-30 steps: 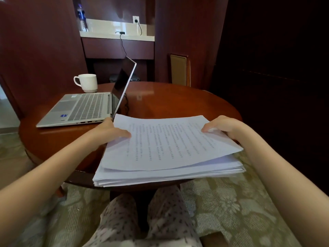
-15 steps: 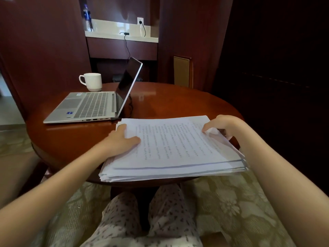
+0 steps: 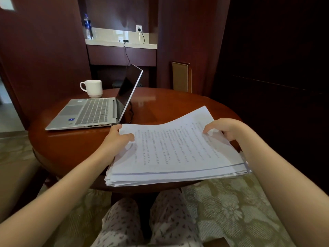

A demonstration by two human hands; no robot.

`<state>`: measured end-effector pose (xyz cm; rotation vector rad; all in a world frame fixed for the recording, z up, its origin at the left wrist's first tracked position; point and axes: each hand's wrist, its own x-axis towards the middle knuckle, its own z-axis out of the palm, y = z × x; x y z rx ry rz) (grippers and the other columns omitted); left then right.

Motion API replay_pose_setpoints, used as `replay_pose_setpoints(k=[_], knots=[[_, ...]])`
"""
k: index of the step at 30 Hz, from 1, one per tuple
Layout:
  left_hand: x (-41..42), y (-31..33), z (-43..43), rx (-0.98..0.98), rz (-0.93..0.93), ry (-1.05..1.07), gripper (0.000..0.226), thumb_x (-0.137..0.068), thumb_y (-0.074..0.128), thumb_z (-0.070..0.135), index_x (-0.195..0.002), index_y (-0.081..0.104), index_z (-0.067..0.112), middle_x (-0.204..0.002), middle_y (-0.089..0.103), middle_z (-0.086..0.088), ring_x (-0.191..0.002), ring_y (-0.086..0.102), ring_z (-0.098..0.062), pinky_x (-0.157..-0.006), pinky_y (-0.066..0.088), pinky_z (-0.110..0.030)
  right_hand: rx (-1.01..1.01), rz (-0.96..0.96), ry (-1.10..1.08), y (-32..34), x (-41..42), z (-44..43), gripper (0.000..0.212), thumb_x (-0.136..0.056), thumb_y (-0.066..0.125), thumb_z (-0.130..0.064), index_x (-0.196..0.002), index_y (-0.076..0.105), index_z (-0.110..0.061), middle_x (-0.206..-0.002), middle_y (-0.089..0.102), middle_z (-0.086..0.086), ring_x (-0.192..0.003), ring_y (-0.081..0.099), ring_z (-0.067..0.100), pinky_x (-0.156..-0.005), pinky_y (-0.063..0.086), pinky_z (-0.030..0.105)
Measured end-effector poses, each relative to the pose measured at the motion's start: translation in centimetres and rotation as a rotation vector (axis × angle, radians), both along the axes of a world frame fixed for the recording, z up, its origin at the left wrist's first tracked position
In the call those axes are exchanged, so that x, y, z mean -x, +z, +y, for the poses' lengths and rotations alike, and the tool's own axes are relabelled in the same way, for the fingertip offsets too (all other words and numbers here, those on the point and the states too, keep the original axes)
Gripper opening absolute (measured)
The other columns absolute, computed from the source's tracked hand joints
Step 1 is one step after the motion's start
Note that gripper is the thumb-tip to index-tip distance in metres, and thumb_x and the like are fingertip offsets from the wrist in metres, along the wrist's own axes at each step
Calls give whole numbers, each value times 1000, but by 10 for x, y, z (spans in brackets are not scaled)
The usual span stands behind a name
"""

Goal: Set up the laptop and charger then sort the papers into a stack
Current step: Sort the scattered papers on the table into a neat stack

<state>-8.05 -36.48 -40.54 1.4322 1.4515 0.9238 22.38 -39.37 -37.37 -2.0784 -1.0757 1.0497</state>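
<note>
Papers [image 3: 174, 154] in a thick white stack at near edge of round wooden tabletop [image 3: 74, 145], front edge overhanging toward lap. Printed top sheets bowed upward, far right corner lifted off stack. Left hand [image 3: 116, 139] at stack's far left corner, thumb on top sheet, other fingers hidden beneath; pinching that corner. Right hand [image 3: 229, 128] at far right side, fingers curled over upper sheets, gripping them. Edges of stack uneven, lower sheets fanned out at left and right.

Laptop [image 3: 92, 113] open on left part of tabletop, silver, dark screen tilted back, just beyond left hand but apart from papers. Black charger cable [image 3: 127, 56] running from behind laptop up to shelf and wall socket [image 3: 139, 28]. White mug [image 3: 93, 88] behind laptop. Water bottle [image 3: 87, 26] on shelf. Patterned trousers [image 3: 124, 221] and floral carpet [image 3: 222, 211] below.
</note>
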Motion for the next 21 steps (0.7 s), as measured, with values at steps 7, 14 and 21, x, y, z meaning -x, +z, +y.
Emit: replay_pose_setpoints(k=[7, 14, 21], knots=[[-3, -6, 2, -30, 12, -11, 68, -88, 57, 13, -145, 22, 21, -149, 30, -9, -129, 39, -31, -88, 39, -35, -8, 66, 66, -1, -1, -4, 84, -62, 81, -10, -131, 38, -28, -128, 51, 9, -110, 57, 36, -91, 50, 51], [-12, -7, 3, -91, 42, -32, 65, -90, 56, 19, -146, 21, 18, -147, 33, -7, -129, 40, -31, -86, 36, -32, -128, 129, -237, -26, -12, -5, 84, -63, 80, -8, -137, 40, -8, -137, 47, 18, -121, 47, 45, -100, 40, 57], [-17, -3, 7, -59, -119, -2, 89, -83, 70, 21, -148, 10, 12, -144, 39, -12, -128, 43, -32, -102, 36, -39, -424, 384, -316, -19, -19, -20, 35, -78, 66, 1, -113, 60, -1, -120, 62, 18, -98, 62, 31, -88, 50, 41]])
